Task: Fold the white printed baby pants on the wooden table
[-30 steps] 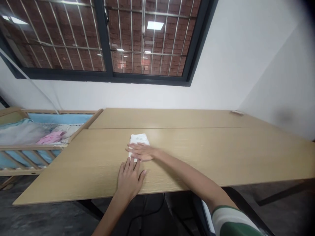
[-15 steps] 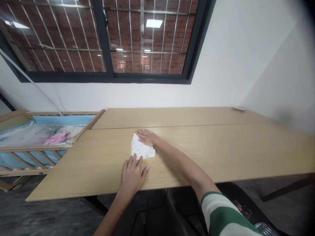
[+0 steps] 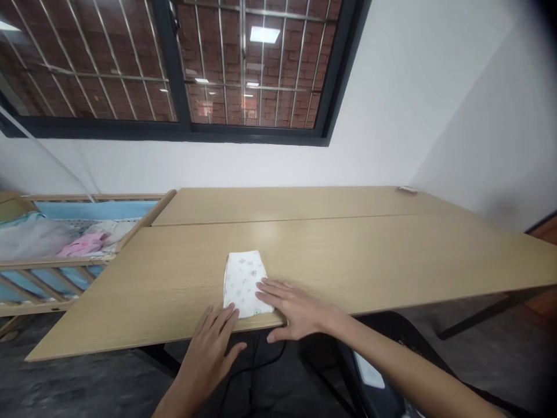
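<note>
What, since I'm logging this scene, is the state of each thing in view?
White patterned cloth: folded, flat on the table.
Left hand: open, at cloth's near-left corner.
Right hand: open, partly on cloth's right edge.
Pink cloth: crumpled, in the crib.
Window: open or shut, unclear.

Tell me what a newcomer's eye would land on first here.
Probably the white patterned cloth near the front edge of the wooden table, with the right hand at its right side and the left hand by its near-left corner. Next, likely the dark-framed window with metal bars above, and the crib at far left with pink fabric inside.
</note>
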A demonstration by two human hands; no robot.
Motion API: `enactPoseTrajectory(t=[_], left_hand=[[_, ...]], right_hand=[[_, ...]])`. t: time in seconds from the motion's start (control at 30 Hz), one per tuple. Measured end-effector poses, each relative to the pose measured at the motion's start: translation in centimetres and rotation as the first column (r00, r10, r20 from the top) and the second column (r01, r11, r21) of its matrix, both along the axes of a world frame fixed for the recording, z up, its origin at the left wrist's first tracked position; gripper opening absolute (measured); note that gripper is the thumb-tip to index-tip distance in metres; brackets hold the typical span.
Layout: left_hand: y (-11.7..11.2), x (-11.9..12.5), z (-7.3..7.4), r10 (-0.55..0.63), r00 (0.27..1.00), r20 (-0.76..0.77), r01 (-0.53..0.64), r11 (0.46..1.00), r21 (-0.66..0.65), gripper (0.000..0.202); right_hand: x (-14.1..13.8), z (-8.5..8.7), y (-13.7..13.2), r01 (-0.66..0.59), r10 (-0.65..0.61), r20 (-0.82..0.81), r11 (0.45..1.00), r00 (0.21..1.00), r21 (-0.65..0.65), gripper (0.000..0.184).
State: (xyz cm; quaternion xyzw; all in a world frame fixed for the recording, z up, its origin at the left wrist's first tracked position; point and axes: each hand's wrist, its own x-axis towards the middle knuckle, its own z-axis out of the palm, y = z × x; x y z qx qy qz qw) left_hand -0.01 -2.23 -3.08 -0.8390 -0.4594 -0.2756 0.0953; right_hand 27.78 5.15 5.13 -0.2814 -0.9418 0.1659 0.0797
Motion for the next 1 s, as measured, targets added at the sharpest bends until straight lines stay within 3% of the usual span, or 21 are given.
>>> enactPoseTrajectory(t=[0.1,0.17,0.23,0.37,0.47,0.53,0.7,0.87,1.0], left_hand=[[-0.7,-0.7,0.1,-0.043,0.999,0.034,0.044,0.998,-0.04,0.033],[-0.1,-1.3,0.8,-0.088,0.992,0.093,0.098,0.989,-0.108,0.031],[1.4,-1.9,2.0,-0.127,0.973,0.191,0.161,0.971,-0.176,0.024],[5.8,-2.2,5.2,-0.026,0.915,0.404,0.175,0.925,-0.337,0.024],[9.3,-1.5,7.0,0.073,0.879,0.471,0.147,0.899,-0.413,0.028],[11.4,-0.8,7.4,0.123,0.895,0.429,0.071,0.909,-0.41,0.03],[14.7,0.8,6.2,0.231,0.93,0.285,-0.121,0.927,-0.355,0.031],[15.2,1.0,4.0,0.283,0.941,0.185,-0.206,0.913,-0.352,0.029],[15.5,0.9,3.3,0.312,0.939,0.145,-0.247,0.905,-0.345,0.028]], right_hand=[[0.1,-0.1,-2.0,0.026,-0.025,-0.02,0.999,0.999,0.046,0.059],[-0.2,0.5,-2.4,0.064,-0.061,-0.069,0.997,0.996,0.045,0.041],[-0.6,1.6,-2.1,0.104,-0.104,-0.121,0.995,0.987,-0.005,0.033],[-1.4,3.3,0.7,0.196,-0.223,-0.216,0.971,0.951,-0.139,0.03],[-2.0,3.1,3.8,0.293,-0.339,-0.255,0.935,0.906,-0.201,0.028],[-2.4,2.4,5.8,0.359,-0.41,-0.256,0.906,0.875,-0.225,0.026],[-3.7,0.4,9.1,0.483,-0.514,-0.242,0.857,0.823,-0.179,0.022],[-4.3,-1.9,10.2,0.571,-0.598,-0.196,0.801,0.777,-0.177,0.026],[-4.2,-3.0,10.7,0.592,-0.624,-0.247,0.781,0.741,-0.199,0.029]])
